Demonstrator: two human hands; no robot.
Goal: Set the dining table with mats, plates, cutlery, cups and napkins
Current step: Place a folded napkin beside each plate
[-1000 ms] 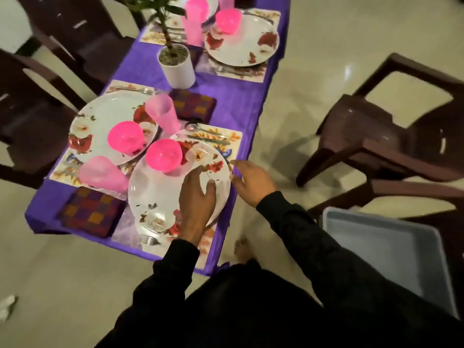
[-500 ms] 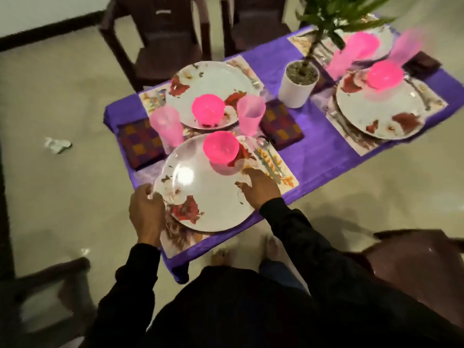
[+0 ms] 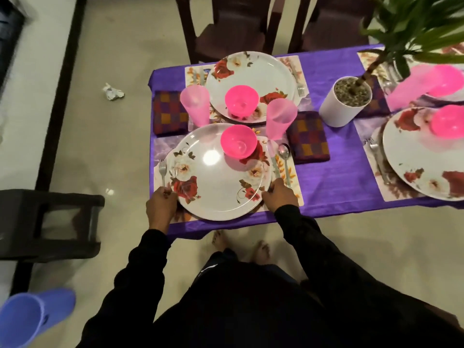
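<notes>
The near floral plate (image 3: 216,189) lies on a mat (image 3: 293,175) on the purple-clothed table (image 3: 339,174), with a pink bowl (image 3: 238,144) on it. My left hand (image 3: 162,205) pinches the handle end of a fork (image 3: 162,170) at the plate's left. At the plate's right rim, my right hand (image 3: 280,197) curls its fingers round the handle end of a knife (image 3: 275,163); a spoon (image 3: 285,156) lies beside the knife. A pink cup (image 3: 277,119) and a checked napkin (image 3: 307,140) sit further right.
A second setting lies behind: plate (image 3: 253,71), bowl (image 3: 241,100), cup (image 3: 195,104), napkin (image 3: 169,113). A white plant pot (image 3: 345,104) stands mid-table, with another plate (image 3: 421,162) to its right. Dark chairs (image 3: 226,26) stand opposite, a dark stool (image 3: 50,222) on the left.
The view has swung round to face the near setting squarely. My left hand moved from the plate's rim to the fork's handle, and my right hand slid down to the knife's end.
</notes>
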